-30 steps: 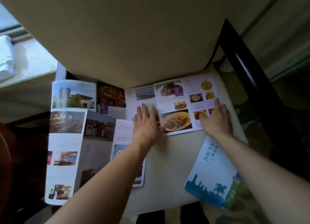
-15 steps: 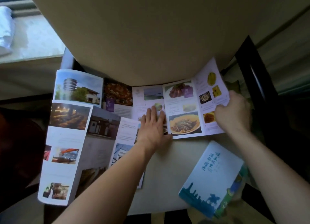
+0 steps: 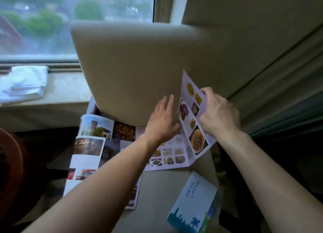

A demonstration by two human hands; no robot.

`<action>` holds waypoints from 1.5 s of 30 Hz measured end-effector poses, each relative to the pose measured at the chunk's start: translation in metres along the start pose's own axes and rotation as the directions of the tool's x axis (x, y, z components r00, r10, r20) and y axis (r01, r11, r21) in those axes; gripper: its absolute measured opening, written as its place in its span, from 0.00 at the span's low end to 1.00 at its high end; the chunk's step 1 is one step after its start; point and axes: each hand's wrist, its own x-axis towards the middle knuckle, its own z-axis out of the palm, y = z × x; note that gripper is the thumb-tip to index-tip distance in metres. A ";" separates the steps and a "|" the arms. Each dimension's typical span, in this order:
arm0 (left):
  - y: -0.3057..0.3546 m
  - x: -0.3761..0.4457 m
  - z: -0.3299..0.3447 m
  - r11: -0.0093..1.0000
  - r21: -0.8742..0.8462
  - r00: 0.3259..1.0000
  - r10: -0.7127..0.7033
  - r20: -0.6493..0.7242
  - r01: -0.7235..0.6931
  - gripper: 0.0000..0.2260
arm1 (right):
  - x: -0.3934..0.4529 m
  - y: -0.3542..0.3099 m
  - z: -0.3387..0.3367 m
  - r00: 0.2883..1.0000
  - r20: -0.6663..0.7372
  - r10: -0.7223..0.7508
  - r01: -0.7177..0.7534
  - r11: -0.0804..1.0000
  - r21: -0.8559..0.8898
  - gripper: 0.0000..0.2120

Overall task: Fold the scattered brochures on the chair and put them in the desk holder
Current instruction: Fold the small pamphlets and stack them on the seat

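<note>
A white food brochure (image 3: 192,122) with dish photos lies at the back of the beige chair seat (image 3: 157,194). My right hand (image 3: 218,114) grips its right panel and holds it raised upright against the chair back. Fingers spread, my left hand (image 3: 162,121) presses flat on the brochure's middle. A large unfolded brochure (image 3: 87,145) with building photos covers the seat's left side, partly under my left forearm. A folded blue-and-white brochure (image 3: 194,204) rests at the seat's front right corner. No desk holder is in view.
The tall beige chair back (image 3: 131,72) stands right behind the brochures. A folded white towel (image 3: 24,82) lies on the window sill at left. A curtain (image 3: 283,79) hangs at right. A reddish wooden piece of furniture (image 3: 8,163) sits at far left.
My right hand has taken hold of the food brochure's right panel and lifted it from flat to upright. The view has tilted up, showing the window.
</note>
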 end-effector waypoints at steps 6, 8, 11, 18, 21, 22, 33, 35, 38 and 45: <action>0.065 0.008 -0.118 0.990 -0.052 0.978 0.120 -0.171 -0.130 0.43 | 0.000 -0.047 -0.090 0.985 -0.025 -0.173 0.171 0.982 -0.084 0.19; 0.082 0.006 -0.151 0.985 -0.062 0.969 0.145 -0.199 -0.160 0.44 | -0.003 -0.062 -0.122 0.976 -0.038 -0.215 0.211 0.973 -0.090 0.19; 0.104 0.000 -0.197 0.975 -0.095 0.952 0.172 -0.254 -0.202 0.45 | -0.005 -0.080 -0.176 0.969 -0.063 -0.238 0.235 0.971 -0.046 0.19; 0.161 -0.030 -0.296 0.829 -0.468 0.916 0.122 -0.381 -0.305 0.32 | -0.001 -0.099 -0.320 0.956 -0.089 -0.281 0.290 0.948 0.130 0.16; 0.174 -0.041 -0.320 0.772 -0.580 0.938 0.059 -0.341 -0.259 0.28 | -0.002 -0.104 -0.379 0.945 -0.052 -0.323 0.323 0.896 0.304 0.20; 0.175 -0.044 -0.324 0.747 -0.626 0.952 0.029 -0.304 -0.223 0.26 | -0.002 -0.103 -0.398 0.945 -0.043 -0.325 0.319 0.881 0.348 0.21; 0.168 -0.067 -0.344 0.616 -0.782 0.996 0.036 -0.086 -0.090 0.12 | 0.003 -0.060 -0.432 0.945 -0.297 -0.136 0.117 0.990 -0.080 0.36; 0.177 -0.065 -0.352 0.626 -0.772 0.994 0.054 -0.093 -0.107 0.13 | -0.002 -0.067 -0.413 0.865 -0.437 -0.248 0.183 0.965 -0.185 0.38; 0.187 -0.065 -0.360 0.654 -0.746 0.992 0.081 -0.099 -0.128 0.13 | -0.002 -0.074 -0.383 0.902 -0.332 -0.276 0.272 0.961 -0.059 0.40; 0.194 -0.075 -0.372 0.693 -0.701 0.983 0.168 -0.073 -0.171 0.09 | 0.011 -0.062 -0.334 0.985 0.084 -0.153 0.079 0.818 0.570 0.50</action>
